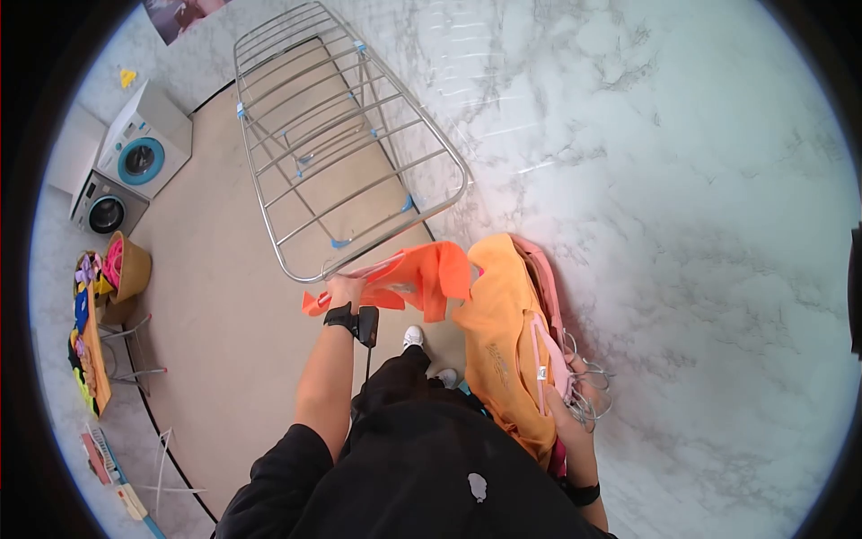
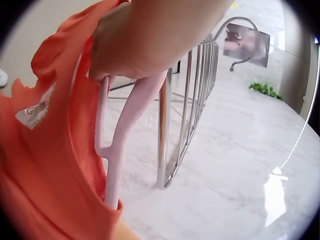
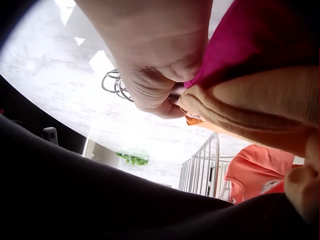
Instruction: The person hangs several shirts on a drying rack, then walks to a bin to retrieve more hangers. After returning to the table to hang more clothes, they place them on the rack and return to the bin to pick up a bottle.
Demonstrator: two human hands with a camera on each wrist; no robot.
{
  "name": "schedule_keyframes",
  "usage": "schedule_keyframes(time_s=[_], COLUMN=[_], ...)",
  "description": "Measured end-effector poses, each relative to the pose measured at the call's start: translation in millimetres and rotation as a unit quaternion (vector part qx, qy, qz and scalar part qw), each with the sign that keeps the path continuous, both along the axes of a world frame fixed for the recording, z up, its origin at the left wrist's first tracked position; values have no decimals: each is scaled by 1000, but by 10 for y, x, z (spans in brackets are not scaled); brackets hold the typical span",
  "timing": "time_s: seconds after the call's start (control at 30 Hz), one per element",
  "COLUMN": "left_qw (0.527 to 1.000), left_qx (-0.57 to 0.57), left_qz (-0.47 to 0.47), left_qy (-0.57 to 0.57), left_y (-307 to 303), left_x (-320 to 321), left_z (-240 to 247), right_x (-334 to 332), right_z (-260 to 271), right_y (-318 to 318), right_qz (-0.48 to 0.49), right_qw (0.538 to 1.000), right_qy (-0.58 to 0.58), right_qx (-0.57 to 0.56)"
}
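My left hand (image 1: 345, 289) grips a pink hanger (image 2: 116, 150) near its hook, and an orange-red garment (image 1: 435, 274) hangs on it. The metal hook stands out past the hand in the left wrist view, beside the end of the rack (image 1: 328, 148). At the right, my right hand (image 1: 579, 404) holds several hangers bunched together, their wire hooks (image 3: 116, 86) sticking out past the hand. From these hangers hang a yellow-orange garment (image 1: 501, 346), a pink one (image 1: 541, 278) and a magenta one (image 3: 255, 42).
Two washing machines (image 1: 144, 148) stand by the far left wall. Below them are a wicker basket (image 1: 133, 269) with clothes and a small table (image 1: 93, 355) bearing more clothes. A white folded stand (image 1: 163, 463) is at the lower left. Green leaves (image 2: 265, 90) show in the left wrist view.
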State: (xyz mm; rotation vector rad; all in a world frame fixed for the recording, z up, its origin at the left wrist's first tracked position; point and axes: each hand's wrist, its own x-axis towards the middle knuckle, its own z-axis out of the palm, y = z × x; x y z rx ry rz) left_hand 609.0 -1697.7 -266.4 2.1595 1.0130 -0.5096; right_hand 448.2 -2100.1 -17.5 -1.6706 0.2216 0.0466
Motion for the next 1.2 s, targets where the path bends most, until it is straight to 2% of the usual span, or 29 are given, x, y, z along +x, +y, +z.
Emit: schedule_keyframes(time_s=[0.07,0.1,0.17,0.2,0.27,0.3,0.33,0.37,0.4,0.5,0.57,0.6,0.67,0.77,0.8,0.83,0.9,1.0,1.07,1.17,1.2], left_qw=[994,994,987,987,999,999,894,579,580,647,686,687,722,733,736,737,730,699,689,709,706], left_qx=[59,58,150,150,44,43,-214,-420,-421,-453,-471,-473,-520,-510,-504,-477,-499,-566,-589,-584,-600], left_qz=[72,72,-44,-44,1,1,375,662,662,558,481,480,385,376,385,451,432,382,360,345,327], left_qy=[-51,-50,-47,-45,5,6,-123,-222,-219,-254,-274,-272,-242,-247,-239,-162,-174,-212,-222,-192,-188], left_y=[10,31,123,176,302,359,410,430,421,474,463,403,98,-341,-547,-965,-1077,-1352,-1453,-1566,-1606], left_x=[-22,-45,-95,-103,-108,-87,-44,-5,35,138,233,282,376,648,708,680,838,1184,1279,1342,1273], left_z=[-104,-150,-253,-352,-696,-931,-1209,-1465,-1666,-2165,-2262,-2104,-1478,-1170,-816,532,233,-552,-765,-667,-343], right_x=[8,23,40,46,40,46,58,64,70,69,80,89,98,94,102,107,102,76,71,77,75], right_z=[-47,-35,38,78,65,70,79,65,68,102,122,114,114,110,110,86,65,64,62,48,46], right_y=[26,40,61,76,88,76,77,83,81,141,169,180,179,171,164,162,136,129,173,183,208], right_qz=[-2,-6,-6,-6,-4,-1,-3,0,2,0,-5,-10,-13,-13,-9,-13,14,11,-8,-27,-28], right_qw=[1000,1000,1000,999,999,999,999,999,1000,999,999,999,999,999,999,999,999,998,999,999,998], right_qy=[-10,-20,8,36,44,49,50,39,27,45,37,28,29,35,38,39,28,45,35,14,4], right_qx=[0,0,18,38,30,20,18,10,3,5,-5,-14,-10,-12,-18,-18,-37,-33,-31,-40,-53])
